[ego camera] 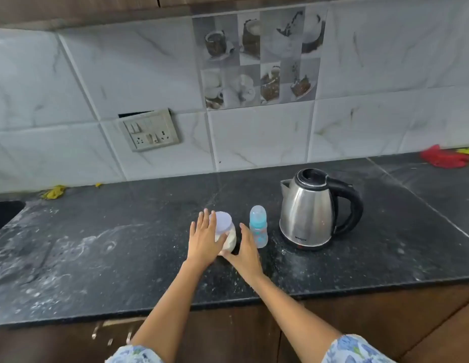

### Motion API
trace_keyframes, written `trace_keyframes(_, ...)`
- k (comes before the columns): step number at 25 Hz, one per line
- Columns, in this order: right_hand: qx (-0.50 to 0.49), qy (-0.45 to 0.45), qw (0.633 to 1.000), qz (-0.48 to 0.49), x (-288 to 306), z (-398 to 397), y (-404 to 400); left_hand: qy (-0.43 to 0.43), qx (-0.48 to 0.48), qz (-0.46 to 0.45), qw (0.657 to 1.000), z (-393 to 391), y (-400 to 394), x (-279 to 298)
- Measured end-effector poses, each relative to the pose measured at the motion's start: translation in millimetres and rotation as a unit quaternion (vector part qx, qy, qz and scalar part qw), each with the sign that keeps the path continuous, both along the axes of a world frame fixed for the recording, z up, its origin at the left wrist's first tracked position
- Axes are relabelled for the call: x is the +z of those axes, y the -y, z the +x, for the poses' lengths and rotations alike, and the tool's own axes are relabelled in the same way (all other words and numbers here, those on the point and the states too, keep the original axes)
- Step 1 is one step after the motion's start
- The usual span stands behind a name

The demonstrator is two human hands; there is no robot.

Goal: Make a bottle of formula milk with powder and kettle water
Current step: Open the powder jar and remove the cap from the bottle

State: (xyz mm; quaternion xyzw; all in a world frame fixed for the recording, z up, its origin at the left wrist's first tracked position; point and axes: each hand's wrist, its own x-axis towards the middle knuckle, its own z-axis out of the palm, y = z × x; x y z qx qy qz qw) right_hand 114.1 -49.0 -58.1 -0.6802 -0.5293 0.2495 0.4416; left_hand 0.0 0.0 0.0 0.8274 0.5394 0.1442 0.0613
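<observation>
A small clear jar of white powder [229, 241] with a pale lilac lid stands on the black counter [123, 244]. My left hand [205, 239] lies flat against the jar's left side, fingers spread. My right hand [245, 251] is close on the jar's right side, fingers straight, thumb at its base. Neither hand has closed around the jar. Just right of the jar stands a blue baby bottle [258, 226] with its clear cap on. Further right is a steel electric kettle [314, 209] with a black handle, lid shut, spout pointing left.
A wall socket plate [150, 130] sits on the tiled backsplash. A sink edge [5, 212] is at the far left. A yellow scrap [54, 192] lies at the back left, a red cloth [444, 157] at the back right. White dust streaks the counter.
</observation>
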Motion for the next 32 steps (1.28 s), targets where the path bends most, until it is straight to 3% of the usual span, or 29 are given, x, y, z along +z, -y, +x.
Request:
trace_keyframes(3, 0.04, -0.091, 0.993, -0.057, 0.2, 4.6, -26.6, -0.056, -0.008, -0.055, 0.997, 6.9, -29.3, 7.3)
trace_keyframes(6, 0.078, -0.105, 0.99, -0.061, -9.8, 8.3, -49.8, -0.013, -0.036, -0.133, 0.99, 7.9, -45.7, 15.1)
trace_keyframes(8, 0.083, -0.104, 0.99, -0.047, -18.9, 13.3, -58.6, 0.015, -0.045, -0.136, 0.99, 8.6, -49.6, 15.3)
trace_keyframes(12, 0.081, -0.082, 0.993, -0.011, -24.1, 16.7, -59.9, 0.011, -0.046, -0.045, 0.998, 10.3, -43.5, 6.8)
trace_keyframes(16, 0.097, -0.053, 0.994, 0.0, -26.0, 19.2, -58.8, -0.046, -0.024, 0.009, 0.999, 14.0, -42.0, -6.9)
trace_keyframes(19, 0.093, -0.04, 0.995, 0.011, -19.9, 20.1, -56.6, -0.105, -0.038, 0.074, 0.991, 17.9, -42.3, -12.7)
trace_keyframes(23, 0.084, -0.043, 0.995, 0.024, -15.8, 19.5, -52.2, -0.115, -0.034, 0.157, 0.98, 22.8, -42.5, -19.4)
trace_keyframes(29, 0.064, -0.059, 0.995, 0.039, -19.8, 16.3, -52.2, -0.187, 0.043, 0.061, 0.98, 43.4, -33.5, -8.1)
trace_keyframes(32, 0.092, -0.084, 0.992, 0.018, -16.0, 18.8, -58.9, -0.165, 0.0, 0.016, 0.986, 34.4, -35.8, -0.3)
